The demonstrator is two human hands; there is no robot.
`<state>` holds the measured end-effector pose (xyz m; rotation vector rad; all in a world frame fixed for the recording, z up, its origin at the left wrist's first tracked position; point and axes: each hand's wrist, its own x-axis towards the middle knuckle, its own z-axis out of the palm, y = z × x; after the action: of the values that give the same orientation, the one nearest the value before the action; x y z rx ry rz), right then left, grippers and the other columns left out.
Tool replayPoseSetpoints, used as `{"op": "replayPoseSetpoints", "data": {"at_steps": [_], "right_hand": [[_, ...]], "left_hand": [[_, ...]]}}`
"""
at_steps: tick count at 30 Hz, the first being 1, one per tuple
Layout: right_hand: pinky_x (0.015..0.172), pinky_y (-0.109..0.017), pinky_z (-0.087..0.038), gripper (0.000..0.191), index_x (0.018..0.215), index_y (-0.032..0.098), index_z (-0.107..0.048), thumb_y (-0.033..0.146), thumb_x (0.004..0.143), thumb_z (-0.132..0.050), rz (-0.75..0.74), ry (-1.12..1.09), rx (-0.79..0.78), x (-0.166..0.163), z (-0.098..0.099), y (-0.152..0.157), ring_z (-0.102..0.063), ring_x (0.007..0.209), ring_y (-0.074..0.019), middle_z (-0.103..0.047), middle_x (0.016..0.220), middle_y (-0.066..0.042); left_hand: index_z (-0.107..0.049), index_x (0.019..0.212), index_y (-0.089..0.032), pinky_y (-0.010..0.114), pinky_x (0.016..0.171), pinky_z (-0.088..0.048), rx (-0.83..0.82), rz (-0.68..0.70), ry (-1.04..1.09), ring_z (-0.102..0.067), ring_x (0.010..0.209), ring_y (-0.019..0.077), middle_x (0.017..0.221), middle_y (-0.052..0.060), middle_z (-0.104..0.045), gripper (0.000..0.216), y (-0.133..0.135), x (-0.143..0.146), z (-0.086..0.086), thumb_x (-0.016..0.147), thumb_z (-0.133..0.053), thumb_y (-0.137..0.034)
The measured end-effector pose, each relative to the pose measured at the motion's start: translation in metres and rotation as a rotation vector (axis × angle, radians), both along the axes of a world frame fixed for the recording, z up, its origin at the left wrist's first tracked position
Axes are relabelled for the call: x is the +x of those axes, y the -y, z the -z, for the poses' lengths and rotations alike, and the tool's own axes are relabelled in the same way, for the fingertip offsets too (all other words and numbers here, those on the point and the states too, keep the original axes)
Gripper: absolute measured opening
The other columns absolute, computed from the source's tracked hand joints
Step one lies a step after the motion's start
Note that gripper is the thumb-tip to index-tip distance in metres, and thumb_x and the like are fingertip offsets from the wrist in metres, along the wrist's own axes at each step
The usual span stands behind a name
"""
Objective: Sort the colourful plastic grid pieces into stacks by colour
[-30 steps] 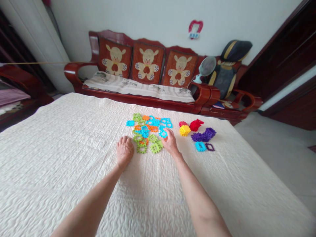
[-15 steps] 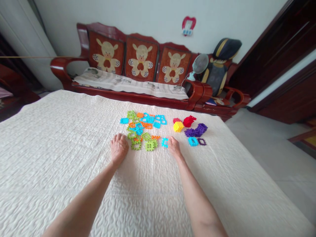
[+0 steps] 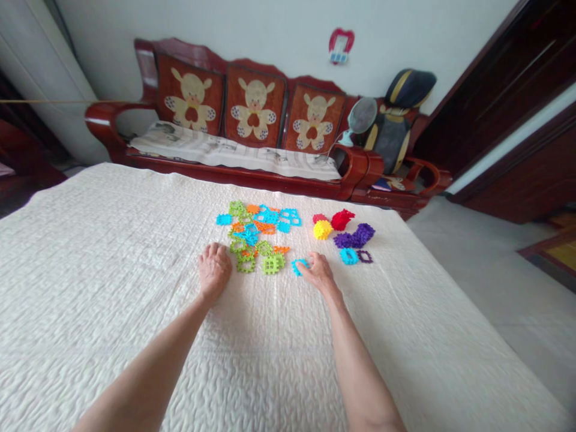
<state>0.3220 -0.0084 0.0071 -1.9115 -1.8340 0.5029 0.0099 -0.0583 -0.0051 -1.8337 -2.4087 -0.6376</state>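
Observation:
My left hand (image 3: 215, 271) rests palm down on the white quilted cover, its fingers loosely bent and holding nothing, just left of the green pieces. My right hand (image 3: 320, 275) is low over the cover, fingers apart, its thumb at the edge of a blue square interlocking piece (image 3: 297, 267). Between the hands lie green interlocking pieces (image 3: 271, 264), with orange pieces (image 3: 269, 228) and blue pieces (image 3: 289, 216) mixed behind them. Beyond my right hand are a yellow cluster (image 3: 322, 230), red pieces (image 3: 342, 219) and a purple pile (image 3: 355, 237).
A blue piece (image 3: 348, 257) and a dark purple frame (image 3: 365, 257) lie in front of the purple pile. The quilted cover (image 3: 135, 288) spreads to a far edge before a wooden sofa (image 3: 234, 174) with bear cushions. A small fan (image 3: 362, 116) stands at its right end.
My right hand has turned and its fingers have spread from their pinch on the blue piece, which sits slightly lower. My left hand has stayed in place. The view has shifted slightly.

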Motion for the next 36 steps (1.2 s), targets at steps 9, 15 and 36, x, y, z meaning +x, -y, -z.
{"op": "replayPoseSetpoints", "data": {"at_steps": [9,15,36], "right_hand": [[0.095,-0.041,-0.047,0.047,0.118,0.016,-0.065,0.037,0.076,-0.071,0.0,0.121,0.099,-0.021,0.012,0.034,-0.059,0.106,-0.0302,-0.063,0.11,-0.014],[0.089,-0.037,-0.052,0.036,0.108,0.02,-0.064,0.033,0.074,-0.066,0.026,-0.206,0.376,0.002,0.037,0.021,-0.059,0.092,-0.0221,-0.062,0.102,-0.008],[0.095,-0.05,-0.05,0.029,0.097,0.021,-0.062,0.042,0.077,-0.061,0.407,-0.228,0.841,0.127,0.059,-0.041,-0.057,0.1,-0.0268,-0.06,0.101,-0.01]], "left_hand": [[-0.066,0.114,-0.019,0.043,0.091,-0.04,0.014,0.004,-0.004,-0.051,0.12,0.0301,0.122,0.013,-0.063,0.032,-0.001,-0.002,0.003,0.096,-0.04,-0.022],[-0.065,0.115,-0.019,0.043,0.091,-0.041,0.062,0.022,-0.028,-0.051,0.12,0.0289,0.123,0.011,-0.064,0.031,-0.002,-0.007,0.012,0.097,-0.04,-0.025],[-0.066,0.115,-0.019,0.049,0.095,-0.046,0.073,0.043,-0.03,-0.055,0.122,0.0324,0.127,0.014,-0.065,0.03,-0.005,-0.015,0.018,0.095,-0.044,-0.024]]}}
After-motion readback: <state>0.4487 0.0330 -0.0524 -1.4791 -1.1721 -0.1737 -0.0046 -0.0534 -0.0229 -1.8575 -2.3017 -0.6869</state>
